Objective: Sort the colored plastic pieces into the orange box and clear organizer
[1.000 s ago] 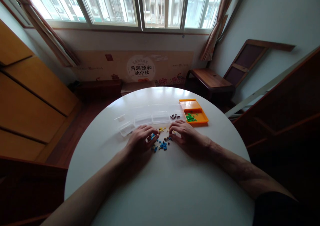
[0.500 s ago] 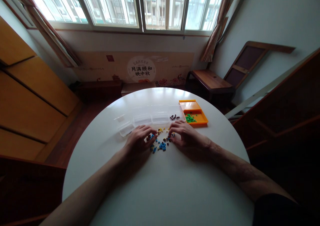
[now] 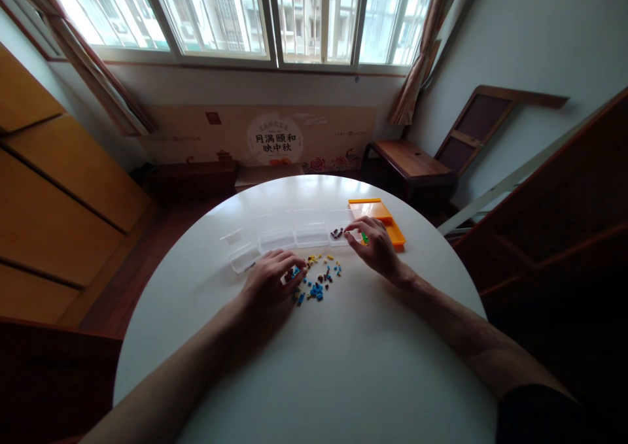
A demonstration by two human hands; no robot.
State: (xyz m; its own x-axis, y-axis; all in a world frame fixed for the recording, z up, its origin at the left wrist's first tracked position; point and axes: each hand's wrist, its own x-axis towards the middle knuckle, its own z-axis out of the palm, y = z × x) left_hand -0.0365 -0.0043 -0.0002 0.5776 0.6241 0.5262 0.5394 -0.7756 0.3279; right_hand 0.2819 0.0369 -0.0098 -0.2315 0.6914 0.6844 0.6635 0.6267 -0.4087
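White round table (image 3: 314, 365): left hand (image 3: 269, 285) fingers pinch loose small coloured bricks (image 3: 316, 280); right hand (image 3: 375, 244) fingers closed over clear compartment box (image 3: 294, 235), grip content indiscernible.

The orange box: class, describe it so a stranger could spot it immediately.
Start at the round white table under the window. At its far side runs a row of clear plastic boxes; the orange box ends that row on the right, beyond the right hand. It alone is coloured.
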